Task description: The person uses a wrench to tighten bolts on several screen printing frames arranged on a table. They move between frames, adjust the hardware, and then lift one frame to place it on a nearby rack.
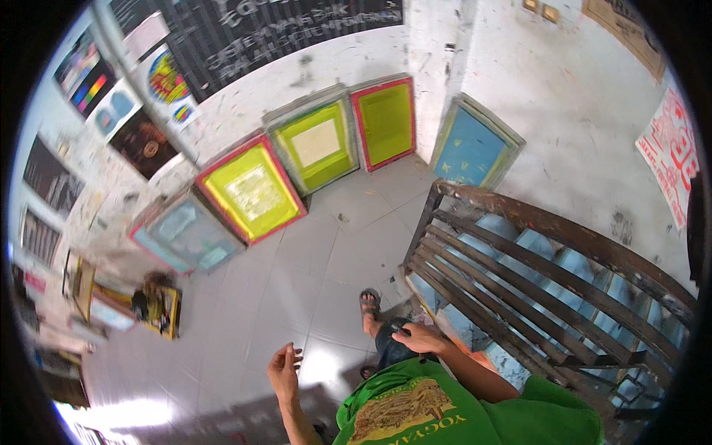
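My left hand [284, 372] hangs over the tiled floor with its fingers loosely bent and apart, holding nothing I can see. In front of my dark shorts, my right hand [420, 339] is closed; a small dark bit shows at its fingertips, too small to name. Nearest to that hand on the right stands a dark wooden slatted bench [512, 285]. Ahead, several screen-printing frames lean on the wall, among them a pink-edged frame with yellow-green mesh [221, 194], a grey-edged one [341, 148] and a smaller pink-edged one [384, 122].
A blue-mesh frame [472, 147] leans in the corner beyond the bench. More blue panels [571, 261] show behind the slats. Far left are a greyish-blue frame [185, 236] and a yellow-edged box [172, 315] with dark items. My sandalled foot [368, 302] is on grey tiles.
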Action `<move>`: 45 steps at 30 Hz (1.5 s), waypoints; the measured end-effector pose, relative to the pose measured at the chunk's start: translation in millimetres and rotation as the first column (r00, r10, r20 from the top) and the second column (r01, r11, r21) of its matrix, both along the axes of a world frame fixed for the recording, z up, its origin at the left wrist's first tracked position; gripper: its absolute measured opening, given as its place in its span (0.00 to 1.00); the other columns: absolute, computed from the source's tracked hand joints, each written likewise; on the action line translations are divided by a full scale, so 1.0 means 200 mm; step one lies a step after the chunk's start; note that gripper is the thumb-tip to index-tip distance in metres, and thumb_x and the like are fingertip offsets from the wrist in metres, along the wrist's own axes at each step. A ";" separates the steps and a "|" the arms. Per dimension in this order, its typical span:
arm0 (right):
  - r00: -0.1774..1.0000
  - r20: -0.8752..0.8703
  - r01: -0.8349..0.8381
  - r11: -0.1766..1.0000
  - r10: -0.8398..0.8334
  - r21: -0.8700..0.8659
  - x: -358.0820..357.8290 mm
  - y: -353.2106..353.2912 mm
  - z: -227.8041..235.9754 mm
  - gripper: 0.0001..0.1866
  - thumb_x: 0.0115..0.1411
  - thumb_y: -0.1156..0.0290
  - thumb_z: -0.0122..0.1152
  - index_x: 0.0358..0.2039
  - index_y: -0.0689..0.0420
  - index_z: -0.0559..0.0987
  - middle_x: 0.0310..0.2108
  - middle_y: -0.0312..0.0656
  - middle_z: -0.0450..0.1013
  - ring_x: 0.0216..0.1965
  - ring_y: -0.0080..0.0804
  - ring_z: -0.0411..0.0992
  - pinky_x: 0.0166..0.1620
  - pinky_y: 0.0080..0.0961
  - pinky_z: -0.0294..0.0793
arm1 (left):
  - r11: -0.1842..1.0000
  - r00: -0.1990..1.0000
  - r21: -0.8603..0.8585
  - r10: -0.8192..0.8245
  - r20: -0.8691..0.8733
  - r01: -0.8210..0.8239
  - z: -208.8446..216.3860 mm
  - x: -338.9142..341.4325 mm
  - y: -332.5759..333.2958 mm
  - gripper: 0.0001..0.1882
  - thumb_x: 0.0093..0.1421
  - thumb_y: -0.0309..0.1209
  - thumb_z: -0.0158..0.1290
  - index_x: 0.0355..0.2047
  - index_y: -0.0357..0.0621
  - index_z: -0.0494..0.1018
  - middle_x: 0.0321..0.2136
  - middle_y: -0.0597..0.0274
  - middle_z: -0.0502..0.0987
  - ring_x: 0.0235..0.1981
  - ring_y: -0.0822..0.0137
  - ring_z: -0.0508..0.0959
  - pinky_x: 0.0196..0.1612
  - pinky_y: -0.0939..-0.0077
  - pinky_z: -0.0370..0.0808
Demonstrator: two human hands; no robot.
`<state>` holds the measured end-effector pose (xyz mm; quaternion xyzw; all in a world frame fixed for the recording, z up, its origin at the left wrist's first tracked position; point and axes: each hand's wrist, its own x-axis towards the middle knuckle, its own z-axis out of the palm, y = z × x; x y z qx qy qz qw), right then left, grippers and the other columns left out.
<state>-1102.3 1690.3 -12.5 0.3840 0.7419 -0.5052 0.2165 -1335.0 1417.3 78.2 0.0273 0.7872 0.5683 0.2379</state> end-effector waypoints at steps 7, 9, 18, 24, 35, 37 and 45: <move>0.979 -0.110 0.168 0.986 -0.169 -0.022 -0.53 0.58 -0.45 0.37 0.62 0.37 0.59 0.46 0.66 0.81 0.37 0.56 0.81 0.44 0.50 0.80 0.47 0.43 0.77 | 0.991 0.980 -0.033 -0.125 0.157 0.132 -0.21 -0.69 0.76 0.20 0.68 0.44 0.59 0.48 0.39 0.79 0.37 0.56 0.85 0.34 0.68 0.83 0.37 0.73 0.77; 0.951 -0.197 0.227 0.971 -0.238 -0.074 -0.76 0.77 -0.19 0.35 0.63 0.39 0.58 0.44 0.66 0.81 0.35 0.55 0.81 0.42 0.49 0.80 0.45 0.44 0.76 | 0.986 0.979 -0.041 -0.154 0.131 0.161 -0.16 -0.87 0.96 0.20 0.69 0.45 0.59 0.48 0.39 0.79 0.37 0.56 0.85 0.34 0.69 0.83 0.37 0.74 0.77; 0.903 -0.300 0.341 0.938 -0.307 0.066 -1.38 1.74 -0.12 0.35 0.66 0.39 0.58 0.43 0.67 0.80 0.33 0.52 0.80 0.35 0.43 0.79 0.39 0.43 0.75 | 0.909 0.914 -0.087 -0.404 0.043 0.407 -0.12 -1.66 2.07 0.22 0.70 0.46 0.56 0.51 0.38 0.78 0.39 0.56 0.85 0.36 0.68 0.83 0.38 0.73 0.77; 0.782 -0.164 0.598 0.798 -0.601 -0.077 -1.60 2.26 -0.21 0.38 0.63 0.37 0.58 0.42 0.69 0.81 0.33 0.55 0.80 0.37 0.48 0.78 0.42 0.43 0.75 | 0.834 0.836 -0.071 -0.539 0.100 0.547 -0.29 -2.05 2.80 0.23 0.70 0.44 0.56 0.54 0.37 0.78 0.40 0.55 0.85 0.36 0.68 0.84 0.38 0.74 0.77; 0.495 -0.210 0.869 0.476 -0.843 0.139 -1.73 3.04 -0.13 0.37 0.66 0.38 0.57 0.40 0.70 0.82 0.36 0.57 0.79 0.39 0.47 0.77 0.45 0.41 0.74 | 0.331 0.328 -0.032 -0.941 -0.082 0.943 -0.55 -2.30 4.66 0.20 0.68 0.40 0.59 0.50 0.35 0.79 0.37 0.51 0.86 0.38 0.64 0.86 0.42 0.71 0.82; 0.396 -0.195 0.914 0.365 -0.897 0.178 -1.64 3.09 -0.21 0.38 0.65 0.37 0.57 0.43 0.70 0.81 0.38 0.58 0.80 0.41 0.49 0.78 0.47 0.41 0.74 | 0.120 0.053 -0.300 -0.973 -0.223 0.946 -0.43 -2.08 5.03 0.22 0.66 0.43 0.60 0.50 0.37 0.80 0.38 0.48 0.86 0.39 0.57 0.86 0.43 0.66 0.81; 0.026 -0.016 0.999 0.026 -1.000 0.023 -1.19 3.15 -0.34 0.41 0.63 0.37 0.60 0.49 0.70 0.80 0.42 0.60 0.80 0.45 0.58 0.78 0.51 0.43 0.75 | -0.317 -0.588 -0.571 -0.711 -0.386 0.757 -0.70 -1.07 6.30 0.25 0.64 0.49 0.57 0.50 0.39 0.79 0.48 0.42 0.80 0.52 0.44 0.78 0.57 0.47 0.72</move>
